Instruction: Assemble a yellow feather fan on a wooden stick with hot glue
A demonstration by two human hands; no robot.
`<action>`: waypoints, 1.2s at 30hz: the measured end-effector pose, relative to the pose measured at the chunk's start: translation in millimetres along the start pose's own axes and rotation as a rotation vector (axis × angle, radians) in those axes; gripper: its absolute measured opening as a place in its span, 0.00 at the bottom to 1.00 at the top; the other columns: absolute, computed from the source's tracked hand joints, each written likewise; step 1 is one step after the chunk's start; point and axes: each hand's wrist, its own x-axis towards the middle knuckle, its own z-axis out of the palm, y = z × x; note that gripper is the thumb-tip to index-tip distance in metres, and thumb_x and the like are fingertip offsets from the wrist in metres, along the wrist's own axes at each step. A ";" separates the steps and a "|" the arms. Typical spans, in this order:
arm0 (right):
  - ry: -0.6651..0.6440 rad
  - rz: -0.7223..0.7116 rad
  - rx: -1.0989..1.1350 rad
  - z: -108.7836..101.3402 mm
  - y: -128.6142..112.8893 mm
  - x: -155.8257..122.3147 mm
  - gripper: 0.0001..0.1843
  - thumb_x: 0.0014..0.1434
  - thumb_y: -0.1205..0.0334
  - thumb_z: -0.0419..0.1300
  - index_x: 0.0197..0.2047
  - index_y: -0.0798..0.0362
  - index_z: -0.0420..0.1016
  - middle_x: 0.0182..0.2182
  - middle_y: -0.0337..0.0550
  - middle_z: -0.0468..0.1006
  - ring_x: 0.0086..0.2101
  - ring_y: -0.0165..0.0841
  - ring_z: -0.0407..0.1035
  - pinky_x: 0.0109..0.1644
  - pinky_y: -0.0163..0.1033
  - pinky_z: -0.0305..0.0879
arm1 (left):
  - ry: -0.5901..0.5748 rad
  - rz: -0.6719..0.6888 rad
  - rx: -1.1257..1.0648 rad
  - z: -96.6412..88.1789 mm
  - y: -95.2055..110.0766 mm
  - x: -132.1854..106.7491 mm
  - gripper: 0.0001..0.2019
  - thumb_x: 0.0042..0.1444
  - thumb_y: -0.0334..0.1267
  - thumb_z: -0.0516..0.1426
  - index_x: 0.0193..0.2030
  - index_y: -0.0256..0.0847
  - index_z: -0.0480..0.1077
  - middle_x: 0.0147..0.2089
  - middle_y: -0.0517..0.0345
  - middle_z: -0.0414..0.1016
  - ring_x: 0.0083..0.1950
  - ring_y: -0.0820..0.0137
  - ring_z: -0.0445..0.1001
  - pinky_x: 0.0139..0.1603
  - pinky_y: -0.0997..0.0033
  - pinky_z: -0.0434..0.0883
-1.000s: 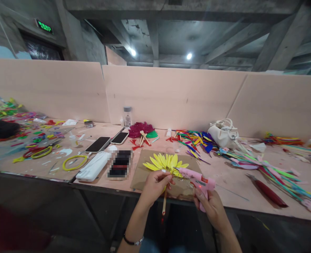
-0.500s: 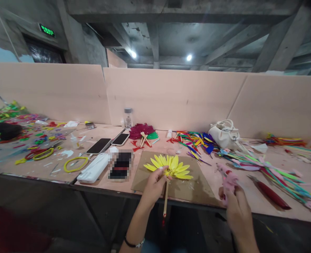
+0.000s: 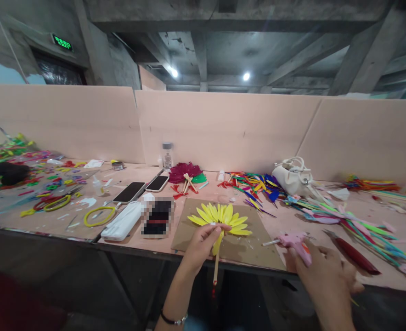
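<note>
While left hand (image 3: 203, 241) pinches flower (image 3: 226, 214) | glue gun (image 3: 295, 240) beside right hand (image 3: 327, 276)

I have: yellow petal fan (image 3: 220, 214), brown board (image 3: 188, 236), pink glue gun (image 3: 295, 241) near right, dark-red tool (image 3: 357, 255) farther right, and, on the far side, maroon fan (image 3: 185, 172), multicoloured pieces (image 3: 258, 184), white bag (image 3: 290, 177).

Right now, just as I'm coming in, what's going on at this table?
A person is handling a yellow petaled piece: the left hand pinches it near its base over a sheet of brown cardboard. A thin stick with a red tip hangs below, past the table edge. The right hand is at the handle of a pink glue gun; whether its grip is closed isn't clear. A dark red petaled piece lies farther back.
</note>
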 end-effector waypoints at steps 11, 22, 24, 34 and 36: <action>0.236 -0.705 0.511 -38.9 -123.3 -25.8 0.21 0.62 0.74 0.66 0.55 0.45 0.78 0.44 0.45 0.80 0.45 0.45 0.71 0.51 0.53 0.63 | -0.379 -0.211 -0.266 -0.6 12.0 -20.3 0.34 0.64 0.67 0.46 0.59 0.44 0.77 0.63 0.49 0.75 0.62 0.55 0.72 0.63 0.61 0.65; 0.303 -0.495 0.687 -44.2 -122.9 -3.4 0.11 0.65 0.76 0.60 0.47 0.52 0.75 0.39 0.47 0.79 0.42 0.39 0.73 0.53 0.50 0.65 | 0.265 0.185 0.523 11.1 0.5 -3.2 0.17 0.60 0.54 0.59 0.34 0.42 0.77 0.32 0.52 0.76 0.35 0.62 0.72 0.37 0.67 0.65; 0.259 -0.325 0.791 -41.7 -117.6 -4.6 0.07 0.66 0.71 0.60 0.46 0.52 0.75 0.40 0.47 0.78 0.43 0.40 0.72 0.54 0.50 0.65 | 0.355 0.244 0.846 10.6 -2.1 3.9 0.19 0.56 0.54 0.62 0.24 0.41 0.72 0.30 0.51 0.72 0.37 0.59 0.71 0.39 0.64 0.64; 0.034 0.218 1.151 -44.9 -111.2 -9.1 0.13 0.61 0.53 0.68 0.42 0.53 0.77 0.37 0.44 0.79 0.36 0.34 0.74 0.39 0.34 0.69 | 0.328 0.110 1.089 18.2 -22.7 11.5 0.05 0.55 0.33 0.61 0.28 0.39 0.73 0.33 0.54 0.74 0.39 0.62 0.74 0.40 0.66 0.65; -0.010 0.238 1.206 -44.0 -109.2 -8.5 0.13 0.60 0.54 0.69 0.43 0.52 0.77 0.38 0.44 0.79 0.36 0.34 0.74 0.38 0.33 0.69 | 0.356 0.129 0.899 12.6 -27.9 14.5 0.04 0.55 0.35 0.61 0.30 0.39 0.73 0.33 0.55 0.74 0.36 0.64 0.75 0.39 0.67 0.67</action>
